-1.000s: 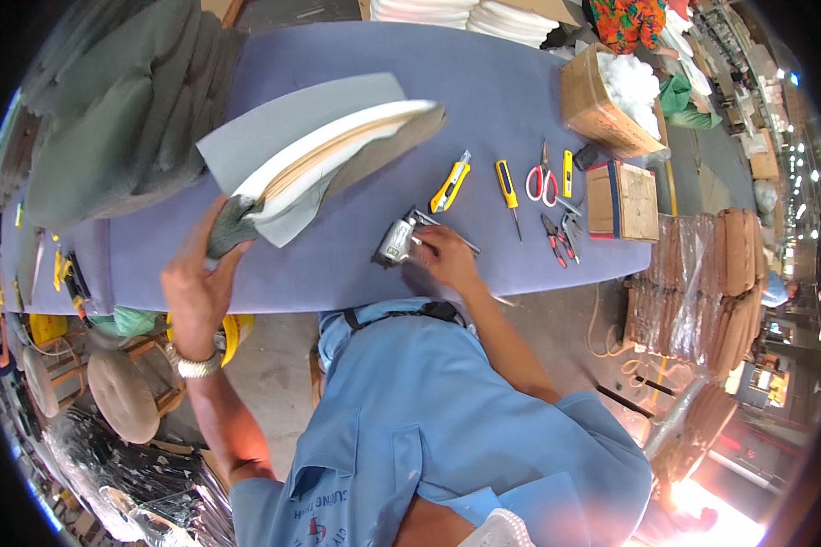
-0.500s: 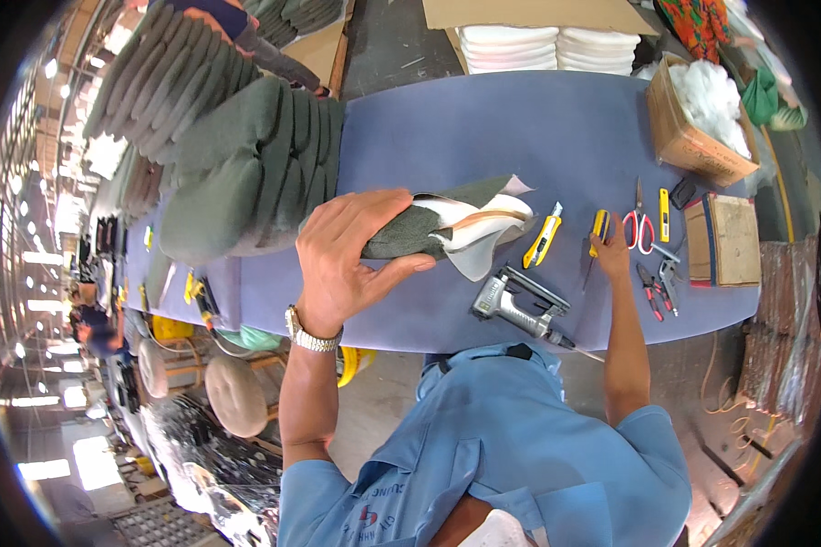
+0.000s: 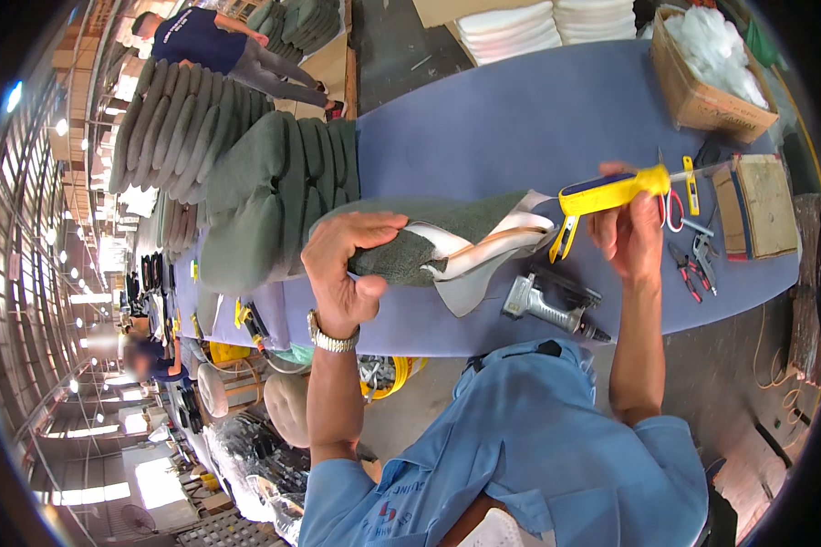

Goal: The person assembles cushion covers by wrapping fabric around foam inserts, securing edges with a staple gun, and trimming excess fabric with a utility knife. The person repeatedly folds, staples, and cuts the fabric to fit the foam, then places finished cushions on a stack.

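My left hand (image 3: 345, 264) grips a dark green fabric cushion (image 3: 388, 260), thumb at the near side and fingers over the top. At its right end the cover gapes, showing white padding and a tan edge, with a grey flap hanging down. To the right, my right hand (image 3: 631, 228) holds up a screwdriver (image 3: 616, 190) with a yellow and blue handle, its thin shaft pointing right. Partly hidden behind the handle lies a yellow utility knife (image 3: 566, 239). A silver air staple gun (image 3: 552, 304) rests on the blue table between the cushion and my right forearm.
Scissors (image 3: 673, 211), another yellow cutter (image 3: 691, 187) and pliers (image 3: 684, 273) lie at the right of the table (image 3: 483, 118). Beyond them stands a cardboard box of white stuffing (image 3: 711, 109). Stacked green cushions (image 3: 278, 182) fill the left side. A person (image 3: 219, 50) stands at far left.
My right hand has lifted the screwdriver off the table, and its shaft has swung from pointing toward me to pointing right. My left hand keeps its hold on the cushion. The view has shifted.
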`<state>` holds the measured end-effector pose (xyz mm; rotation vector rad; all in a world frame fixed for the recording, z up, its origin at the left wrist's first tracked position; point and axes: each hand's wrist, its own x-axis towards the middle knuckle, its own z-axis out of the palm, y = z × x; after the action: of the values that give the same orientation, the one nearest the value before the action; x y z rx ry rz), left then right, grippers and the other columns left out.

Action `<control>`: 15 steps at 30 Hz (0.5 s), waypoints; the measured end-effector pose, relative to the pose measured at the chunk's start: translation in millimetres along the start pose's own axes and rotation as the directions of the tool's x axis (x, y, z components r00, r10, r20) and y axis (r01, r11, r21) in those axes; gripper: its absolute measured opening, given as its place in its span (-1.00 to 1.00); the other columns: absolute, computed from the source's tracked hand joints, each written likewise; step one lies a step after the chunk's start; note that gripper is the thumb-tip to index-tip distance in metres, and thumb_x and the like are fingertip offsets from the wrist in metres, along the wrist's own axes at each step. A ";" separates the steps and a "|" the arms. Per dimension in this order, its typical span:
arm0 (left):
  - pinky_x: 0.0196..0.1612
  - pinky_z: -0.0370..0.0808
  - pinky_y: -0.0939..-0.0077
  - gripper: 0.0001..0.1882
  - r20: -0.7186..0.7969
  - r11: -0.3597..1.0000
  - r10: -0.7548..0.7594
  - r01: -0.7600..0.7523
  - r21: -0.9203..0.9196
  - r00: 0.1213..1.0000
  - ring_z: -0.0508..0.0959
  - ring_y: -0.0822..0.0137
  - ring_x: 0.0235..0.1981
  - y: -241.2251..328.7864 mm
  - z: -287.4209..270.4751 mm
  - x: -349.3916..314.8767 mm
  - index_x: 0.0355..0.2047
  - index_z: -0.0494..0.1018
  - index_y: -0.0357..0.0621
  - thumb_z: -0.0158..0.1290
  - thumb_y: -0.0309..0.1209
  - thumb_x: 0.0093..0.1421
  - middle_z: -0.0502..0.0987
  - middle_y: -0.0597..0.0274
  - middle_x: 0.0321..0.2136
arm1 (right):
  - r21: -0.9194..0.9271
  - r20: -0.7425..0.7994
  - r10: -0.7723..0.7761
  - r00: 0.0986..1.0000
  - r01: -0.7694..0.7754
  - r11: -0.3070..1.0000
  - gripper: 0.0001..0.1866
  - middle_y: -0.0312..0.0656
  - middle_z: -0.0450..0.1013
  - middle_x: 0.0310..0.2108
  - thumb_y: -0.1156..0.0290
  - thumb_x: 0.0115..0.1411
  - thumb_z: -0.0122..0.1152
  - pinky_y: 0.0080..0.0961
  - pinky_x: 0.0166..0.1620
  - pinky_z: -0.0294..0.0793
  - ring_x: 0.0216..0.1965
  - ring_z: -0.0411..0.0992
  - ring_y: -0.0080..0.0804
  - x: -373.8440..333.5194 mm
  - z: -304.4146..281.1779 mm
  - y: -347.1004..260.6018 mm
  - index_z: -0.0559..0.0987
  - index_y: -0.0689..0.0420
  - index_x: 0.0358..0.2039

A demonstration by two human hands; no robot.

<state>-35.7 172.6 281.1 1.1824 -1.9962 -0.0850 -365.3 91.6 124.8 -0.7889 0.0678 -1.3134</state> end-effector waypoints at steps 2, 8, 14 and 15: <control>-0.17 0.53 0.29 -0.28 -0.035 1.000 -0.022 0.022 0.000 0.999 0.73 0.10 -0.24 -1.5 2.8 -4.2 -0.44 0.53 -0.20 -0.17 0.27 0.39 0.72 0.10 -0.34 | -0.142 -0.002 -0.090 0.996 0.089 0.986 -0.37 0.01 0.60 -0.22 -0.05 0.39 0.15 -0.66 -0.55 0.32 -0.59 0.38 -0.62 25.0 36.6 -13.8 0.42 0.31 0.14; -0.18 0.51 0.29 -0.31 -0.090 0.999 -0.022 0.026 0.047 0.996 0.72 0.12 -0.34 2.4 5.4 -2.2 -0.50 0.52 -0.19 -0.27 0.12 0.48 0.71 0.11 -0.41 | -0.330 0.088 -0.205 0.975 0.222 0.917 -0.55 -0.08 0.47 -0.14 0.15 0.36 0.23 -0.70 -0.59 0.37 -0.57 0.42 -0.63 74.1 129.6 -23.9 0.43 0.27 0.01; -0.17 0.49 0.25 -0.38 -0.096 0.997 0.046 -0.041 0.062 0.994 0.71 0.16 -0.38 0.2 2.6 -7.0 -0.54 0.52 -0.16 -0.27 -0.02 0.49 0.70 0.16 -0.46 | -0.391 0.107 0.086 0.991 -0.037 0.920 -0.84 -0.32 0.50 -0.47 0.35 0.36 0.25 -0.68 -0.58 0.30 -0.62 0.34 -0.70 71.1 140.3 26.8 0.59 0.16 -0.15; -0.17 0.49 0.25 -0.39 -0.109 0.997 0.049 -0.042 0.071 0.993 0.71 0.16 -0.38 -2.1 4.1 -7.0 -0.55 0.52 -0.16 -0.26 -0.04 0.49 0.70 0.16 -0.47 | -0.389 0.022 0.064 0.998 -0.050 0.920 -0.80 -0.34 0.47 -0.53 0.29 0.37 0.23 -0.67 -0.60 0.25 -0.64 0.31 -0.70 81.7 138.8 11.0 0.61 0.16 -0.17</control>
<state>-35.2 175.4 273.3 1.1584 -1.9409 0.0709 -267.2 86.5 253.0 -1.1379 0.3307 -1.2460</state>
